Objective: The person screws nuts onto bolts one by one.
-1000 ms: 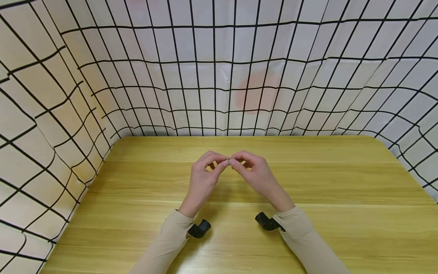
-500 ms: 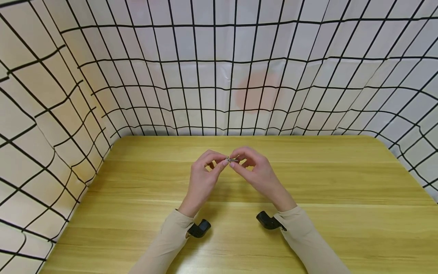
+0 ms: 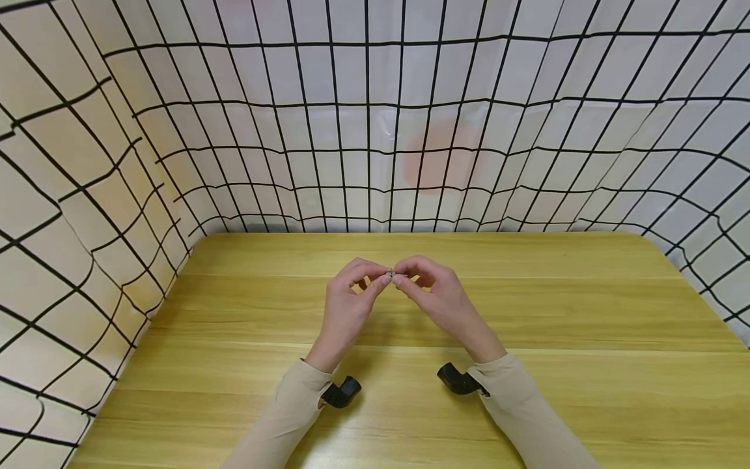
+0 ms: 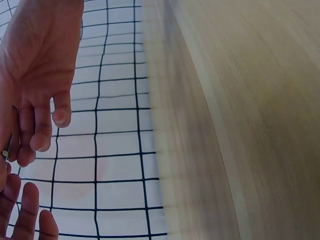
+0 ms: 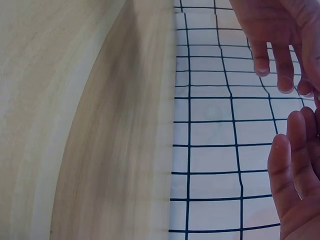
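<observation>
Above the middle of the table, both hands meet at a small silvery metal piece (image 3: 390,273), thin and bolt-like, mostly covered by the fingertips. The left hand (image 3: 348,299) pinches its left end between thumb and index finger. From the other side, the right hand (image 3: 438,292) pinches the piece with thumb and index finger, and a thin pin-like end shows between them. In the left wrist view a dark and shiny bit of the metal piece (image 4: 6,154) peeks out at the left edge. The other fingers of the left hand (image 4: 42,65) hang loosely bent.
The wood-grain table (image 3: 234,365) stretches beneath both arms. White sheeting with a black grid net (image 3: 328,130) stands behind the table and along its sides. A black wrist camera (image 3: 342,391) sits at the left cuff, another black wrist camera (image 3: 458,379) at the right.
Half a second ago the right fingers were spread further apart, showing more of the metal piece's shaft; now they have closed over it again. The left hand has stayed in place.
</observation>
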`<state>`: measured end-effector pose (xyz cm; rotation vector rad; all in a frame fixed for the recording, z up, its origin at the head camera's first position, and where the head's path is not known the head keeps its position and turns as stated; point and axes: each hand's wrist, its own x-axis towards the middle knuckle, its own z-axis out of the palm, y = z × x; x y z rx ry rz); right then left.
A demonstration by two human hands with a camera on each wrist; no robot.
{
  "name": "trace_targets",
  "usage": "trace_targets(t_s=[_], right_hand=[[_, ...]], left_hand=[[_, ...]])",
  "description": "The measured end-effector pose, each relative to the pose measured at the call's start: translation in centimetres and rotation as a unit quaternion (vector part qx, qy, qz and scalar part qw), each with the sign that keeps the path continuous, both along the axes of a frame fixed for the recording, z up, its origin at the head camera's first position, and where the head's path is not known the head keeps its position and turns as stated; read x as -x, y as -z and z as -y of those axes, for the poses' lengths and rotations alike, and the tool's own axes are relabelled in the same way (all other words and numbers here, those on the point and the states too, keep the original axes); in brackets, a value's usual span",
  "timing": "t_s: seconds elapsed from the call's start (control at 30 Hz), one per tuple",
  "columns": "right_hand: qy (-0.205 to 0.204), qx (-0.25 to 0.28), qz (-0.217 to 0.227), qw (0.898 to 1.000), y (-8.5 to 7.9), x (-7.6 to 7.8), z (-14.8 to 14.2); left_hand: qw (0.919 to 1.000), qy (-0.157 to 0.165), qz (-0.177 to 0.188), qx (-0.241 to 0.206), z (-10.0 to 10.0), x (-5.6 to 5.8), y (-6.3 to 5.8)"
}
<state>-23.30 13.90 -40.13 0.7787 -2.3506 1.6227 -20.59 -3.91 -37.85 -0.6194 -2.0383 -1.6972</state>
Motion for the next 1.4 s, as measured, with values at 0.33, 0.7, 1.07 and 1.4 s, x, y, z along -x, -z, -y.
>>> trace_targets(t_s=[0.33,0.7,1.07,1.4], right_hand=[[-0.002,0.012,0.040,0.999,0.1,-0.2,0.2],[0.012,0.003,0.036,0.999,-0.1,-0.1,-0.1],[-0.004,-0.010,-0.038,0.999,-2.6,-1.4,0.6],[0.009,-0.008,-0.036,0.999,-0.4,-0.1,0.2]], left_hand=[[1.0000,0.004,-0.001,0.001,-0.1,-0.1,0.1],[0.9999,-0.010,0.011,-0.007,-0.3,-0.1,0.2],[0.9998,-0.015,0.007,-0.010,-0.3,-0.1,0.0],[0.9995,-0.011,0.025,-0.013,-0.4,-0.2,0.0]])
